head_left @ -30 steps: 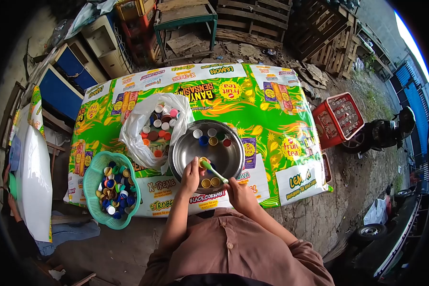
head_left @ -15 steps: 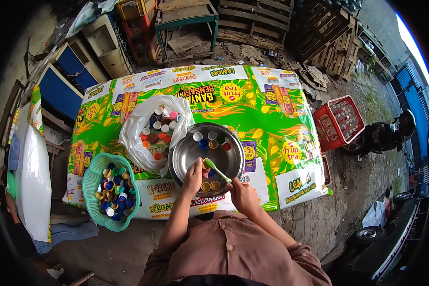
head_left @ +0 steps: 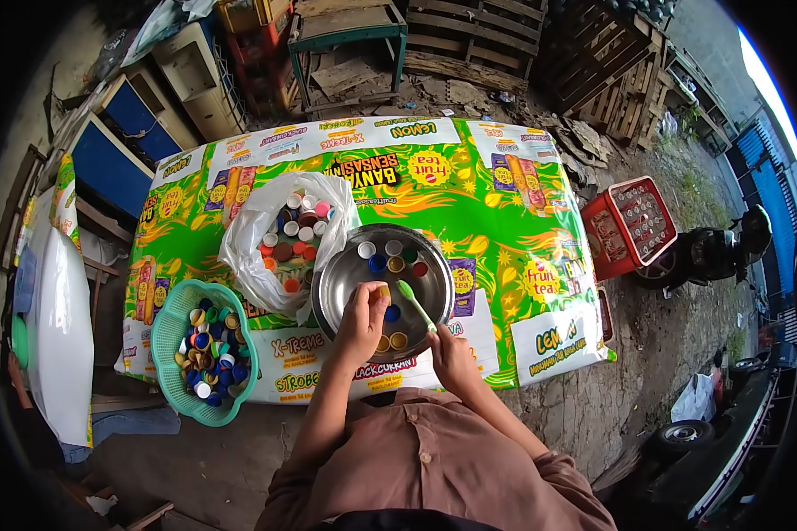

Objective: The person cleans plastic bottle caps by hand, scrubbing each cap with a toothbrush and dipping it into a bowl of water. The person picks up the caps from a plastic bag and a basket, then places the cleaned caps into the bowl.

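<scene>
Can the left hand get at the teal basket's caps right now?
Probably yes: the caps lie uncovered in the teal basket, and nothing tall seems to stand between it and the left hand. That hand holds a yellowish cap, though, so it may need to drop that first.

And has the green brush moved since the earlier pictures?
Yes: judged against the metal bowl, the green brush has shifted right and slightly toward the bowl's far side.
</scene>
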`<state>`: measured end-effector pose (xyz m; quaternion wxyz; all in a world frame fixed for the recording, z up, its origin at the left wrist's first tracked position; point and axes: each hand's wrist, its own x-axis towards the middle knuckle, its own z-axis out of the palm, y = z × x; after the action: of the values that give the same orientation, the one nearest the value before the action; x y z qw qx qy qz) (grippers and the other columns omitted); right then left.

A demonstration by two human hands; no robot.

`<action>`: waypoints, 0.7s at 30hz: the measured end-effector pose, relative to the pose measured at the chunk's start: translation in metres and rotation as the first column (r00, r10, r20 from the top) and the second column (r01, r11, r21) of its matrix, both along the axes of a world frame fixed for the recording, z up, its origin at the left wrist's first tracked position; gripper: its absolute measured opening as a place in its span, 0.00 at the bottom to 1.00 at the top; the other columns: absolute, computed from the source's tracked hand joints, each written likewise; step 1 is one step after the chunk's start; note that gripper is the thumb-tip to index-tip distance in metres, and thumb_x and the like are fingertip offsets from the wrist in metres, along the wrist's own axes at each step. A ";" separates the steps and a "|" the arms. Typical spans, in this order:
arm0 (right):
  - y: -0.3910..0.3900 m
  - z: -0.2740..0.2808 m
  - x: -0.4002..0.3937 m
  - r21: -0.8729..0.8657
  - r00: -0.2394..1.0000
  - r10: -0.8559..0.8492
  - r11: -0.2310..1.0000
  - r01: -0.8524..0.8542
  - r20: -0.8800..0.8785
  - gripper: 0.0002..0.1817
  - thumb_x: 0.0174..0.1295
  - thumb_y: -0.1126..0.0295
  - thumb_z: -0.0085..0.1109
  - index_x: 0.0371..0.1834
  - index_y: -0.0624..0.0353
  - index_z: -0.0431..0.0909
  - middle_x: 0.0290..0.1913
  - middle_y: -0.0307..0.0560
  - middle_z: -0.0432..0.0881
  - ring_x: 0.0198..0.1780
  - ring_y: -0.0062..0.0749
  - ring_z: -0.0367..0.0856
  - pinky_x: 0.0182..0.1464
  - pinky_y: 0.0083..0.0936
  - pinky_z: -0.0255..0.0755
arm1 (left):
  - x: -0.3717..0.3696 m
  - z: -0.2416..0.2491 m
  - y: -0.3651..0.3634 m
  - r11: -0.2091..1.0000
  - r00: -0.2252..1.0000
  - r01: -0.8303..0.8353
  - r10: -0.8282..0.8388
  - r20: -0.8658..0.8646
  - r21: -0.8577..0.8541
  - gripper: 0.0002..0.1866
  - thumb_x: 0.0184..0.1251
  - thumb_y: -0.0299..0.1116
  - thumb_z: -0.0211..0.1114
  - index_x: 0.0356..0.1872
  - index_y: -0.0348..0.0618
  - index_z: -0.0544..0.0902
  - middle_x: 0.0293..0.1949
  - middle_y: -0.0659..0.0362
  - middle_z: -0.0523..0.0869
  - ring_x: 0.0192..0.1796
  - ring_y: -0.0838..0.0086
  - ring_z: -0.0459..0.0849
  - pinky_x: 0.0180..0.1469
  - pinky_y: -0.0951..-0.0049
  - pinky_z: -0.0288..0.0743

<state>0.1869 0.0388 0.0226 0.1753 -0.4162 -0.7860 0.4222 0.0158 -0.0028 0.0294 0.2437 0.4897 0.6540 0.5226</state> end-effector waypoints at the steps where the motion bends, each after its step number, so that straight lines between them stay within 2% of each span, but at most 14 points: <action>1: -0.001 0.001 -0.001 0.027 0.999 0.029 0.999 -0.028 -0.022 0.11 0.62 0.68 0.43 0.26 0.63 0.62 0.14 0.62 0.68 0.19 0.60 0.69 0.20 0.46 0.58 | -0.001 0.003 0.000 0.999 0.998 0.016 -0.018 -0.059 -0.032 0.10 0.65 0.30 0.50 0.44 0.34 0.68 0.36 0.51 0.73 0.37 0.65 0.76 0.40 0.71 0.70; 3: -0.004 0.000 0.000 0.050 0.998 0.056 0.997 -0.054 -0.039 0.11 0.62 0.68 0.44 0.26 0.63 0.62 0.14 0.62 0.68 0.19 0.60 0.69 0.20 0.46 0.58 | -0.003 0.005 0.002 0.999 0.996 0.043 -0.044 -0.073 -0.015 0.11 0.64 0.29 0.50 0.44 0.35 0.68 0.37 0.50 0.73 0.39 0.63 0.75 0.41 0.70 0.70; 6: 0.003 -0.005 0.002 0.109 0.995 -0.024 0.994 0.014 0.094 0.11 0.62 0.67 0.45 0.26 0.62 0.63 0.15 0.64 0.70 0.22 0.61 0.71 0.22 0.48 0.61 | -0.008 0.006 0.005 0.997 0.986 0.074 -0.072 -0.152 0.009 0.11 0.62 0.27 0.52 0.44 0.35 0.67 0.38 0.48 0.71 0.42 0.59 0.74 0.44 0.67 0.69; 8: 0.008 0.004 0.007 0.095 0.997 -0.056 0.994 0.050 0.060 0.10 0.61 0.67 0.45 0.27 0.62 0.63 0.16 0.64 0.71 0.23 0.61 0.71 0.23 0.48 0.62 | -0.014 0.020 0.006 0.993 0.979 0.111 -0.115 -0.169 -0.032 0.11 0.61 0.26 0.52 0.44 0.35 0.67 0.40 0.49 0.71 0.44 0.58 0.73 0.45 0.66 0.68; 12: 0.009 0.020 0.012 0.104 0.996 -0.087 0.991 0.085 0.015 0.09 0.61 0.69 0.46 0.28 0.63 0.64 0.17 0.63 0.71 0.23 0.61 0.71 0.23 0.46 0.61 | -0.033 0.054 0.014 0.994 0.941 0.108 -0.091 -0.325 0.035 0.13 0.58 0.23 0.54 0.46 0.39 0.70 0.41 0.51 0.71 0.46 0.58 0.73 0.47 0.67 0.68; 14: 0.006 0.026 0.013 0.088 0.995 -0.104 0.991 0.104 -0.010 0.09 0.61 0.70 0.47 0.27 0.64 0.63 0.16 0.64 0.70 0.23 0.61 0.70 0.22 0.45 0.60 | -0.033 0.067 0.017 0.994 0.947 0.078 -0.052 -0.316 0.070 0.13 0.57 0.23 0.55 0.45 0.39 0.72 0.41 0.51 0.72 0.46 0.58 0.73 0.48 0.67 0.67; 16: 0.004 0.023 0.016 0.118 0.992 -0.128 0.985 0.129 -0.014 0.09 0.61 0.71 0.47 0.27 0.64 0.63 0.16 0.65 0.69 0.22 0.61 0.70 0.21 0.45 0.59 | -0.031 0.063 0.022 0.974 0.999 0.041 -0.036 -0.024 0.222 0.13 0.55 0.23 0.56 0.44 0.39 0.73 0.40 0.51 0.73 0.44 0.58 0.74 0.47 0.67 0.68; 17: 0.002 0.021 0.017 0.122 0.991 -0.133 0.983 0.134 -0.018 0.09 0.61 0.71 0.46 0.26 0.65 0.62 0.15 0.65 0.68 0.21 0.61 0.69 0.21 0.44 0.58 | -0.035 0.044 0.025 0.963 0.929 0.175 -0.093 -0.358 0.205 0.13 0.55 0.23 0.57 0.44 0.39 0.73 0.40 0.50 0.73 0.43 0.57 0.75 0.45 0.66 0.71; 18: -0.001 0.021 0.018 0.123 0.991 -0.134 0.983 0.136 -0.020 0.09 0.61 0.71 0.46 0.26 0.65 0.62 0.15 0.65 0.68 0.21 0.61 0.69 0.21 0.44 0.58 | -0.037 0.012 0.020 0.968 0.869 0.193 -0.245 -0.430 -0.161 0.14 0.54 0.23 0.57 0.44 0.39 0.73 0.40 0.50 0.73 0.41 0.57 0.76 0.43 0.65 0.72; 20: -0.004 0.025 0.020 0.147 0.989 -0.145 0.978 0.146 -0.015 0.10 0.61 0.71 0.46 0.25 0.65 0.62 0.15 0.65 0.68 0.21 0.61 0.69 0.20 0.43 0.58 | -0.029 0.008 0.014 0.930 0.908 0.163 -0.272 -0.318 -0.329 0.14 0.54 0.21 0.57 0.43 0.36 0.74 0.39 0.51 0.73 0.43 0.59 0.75 0.47 0.70 0.70; 21: -0.002 0.026 0.019 0.152 0.989 -0.147 0.977 0.149 -0.021 0.10 0.61 0.71 0.46 0.25 0.65 0.62 0.15 0.65 0.68 0.21 0.61 0.69 0.20 0.43 0.58 | -0.029 0.013 0.016 0.932 0.906 0.164 -0.272 -0.324 -0.324 0.14 0.54 0.21 0.57 0.43 0.36 0.74 0.39 0.51 0.73 0.43 0.59 0.75 0.47 0.70 0.70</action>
<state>0.2056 0.0370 0.0489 0.2413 -0.4569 -0.7822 0.3482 -0.0135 0.0127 0.0421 0.2449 0.6075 0.6975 0.2905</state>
